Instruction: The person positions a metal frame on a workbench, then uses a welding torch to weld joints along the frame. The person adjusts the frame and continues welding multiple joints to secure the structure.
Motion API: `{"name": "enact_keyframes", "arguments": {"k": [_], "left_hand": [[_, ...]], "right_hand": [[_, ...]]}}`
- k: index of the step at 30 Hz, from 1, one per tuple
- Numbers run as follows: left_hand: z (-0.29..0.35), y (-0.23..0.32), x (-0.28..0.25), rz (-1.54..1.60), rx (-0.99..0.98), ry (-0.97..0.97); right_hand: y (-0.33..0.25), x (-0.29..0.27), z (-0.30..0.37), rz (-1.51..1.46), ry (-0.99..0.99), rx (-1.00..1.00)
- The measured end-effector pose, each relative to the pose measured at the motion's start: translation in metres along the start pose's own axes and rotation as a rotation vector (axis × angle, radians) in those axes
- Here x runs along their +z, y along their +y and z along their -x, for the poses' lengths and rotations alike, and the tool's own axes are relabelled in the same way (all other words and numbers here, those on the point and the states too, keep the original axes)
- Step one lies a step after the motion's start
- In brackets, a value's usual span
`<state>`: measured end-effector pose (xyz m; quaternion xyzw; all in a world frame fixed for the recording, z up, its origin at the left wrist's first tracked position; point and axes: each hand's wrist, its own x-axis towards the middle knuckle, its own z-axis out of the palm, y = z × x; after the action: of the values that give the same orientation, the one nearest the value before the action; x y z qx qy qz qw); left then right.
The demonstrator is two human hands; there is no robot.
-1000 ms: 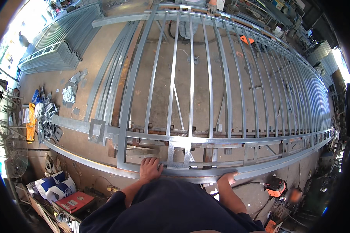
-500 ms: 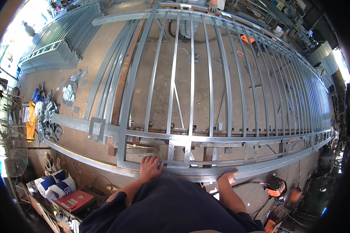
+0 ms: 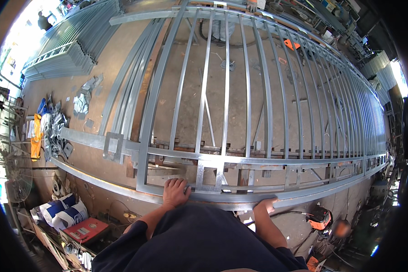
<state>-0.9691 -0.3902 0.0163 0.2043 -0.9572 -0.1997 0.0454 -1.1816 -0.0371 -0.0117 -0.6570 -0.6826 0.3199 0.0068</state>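
Note:
A long barred panel of shiny grey metal tubing (image 3: 225, 90) lies in front of me, its bars running away from me. My left hand (image 3: 177, 192) is closed over the near rail (image 3: 226, 199), close to the panel's left corner, fingers curled across its top. Farther right, my right hand (image 3: 265, 205) grips the same edge, its thumb side lying along the rail and the other fingers partly hidden. Between them, a small rectangular metal plate frame (image 3: 209, 176) sits in the strip behind the near rail. A similar loose-looking plate (image 3: 113, 148) stands left of the corner.
Across the panel, another person's gloved hand (image 3: 252, 5) rests near the far rail. Stacked barred panels (image 3: 61, 56) stand far left, near metal scraps (image 3: 56, 127). Low left are white-and-blue bags (image 3: 70, 213) and a red box (image 3: 85, 230); an orange-black machine (image 3: 319, 219) sits right.
Both my hands keep their places on the near rail. The view has shifted slightly. At the far left, a distant figure by the bright opening has moved up and right in the picture.

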Motion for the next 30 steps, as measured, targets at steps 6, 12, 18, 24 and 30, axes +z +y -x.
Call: {"name": "enact_keyframes", "arguments": {"k": [6,12,18,24,30], "left_hand": [[0.001,-0.002,0.004,0.005,-0.001,0.001],[0.001,0.0,0.001,0.002,-0.006,-0.008],[0.001,0.002,-0.005,0.02,-0.029,0.0],[0.001,0.002,-0.002,0.085,0.001,0.105],[0.035,-0.02,-0.015,0.165,-0.135,0.389]], "right_hand": [[0.0,-0.001,-0.002,0.007,0.0,-0.001],[-0.003,-0.003,0.006,-0.057,-0.006,0.01],[-0.008,-0.012,0.019,-0.11,-0.067,0.04],[0.007,0.015,-0.034,-0.144,0.063,-0.057],[-0.008,-0.006,0.014,-0.237,-0.037,0.086]]}}
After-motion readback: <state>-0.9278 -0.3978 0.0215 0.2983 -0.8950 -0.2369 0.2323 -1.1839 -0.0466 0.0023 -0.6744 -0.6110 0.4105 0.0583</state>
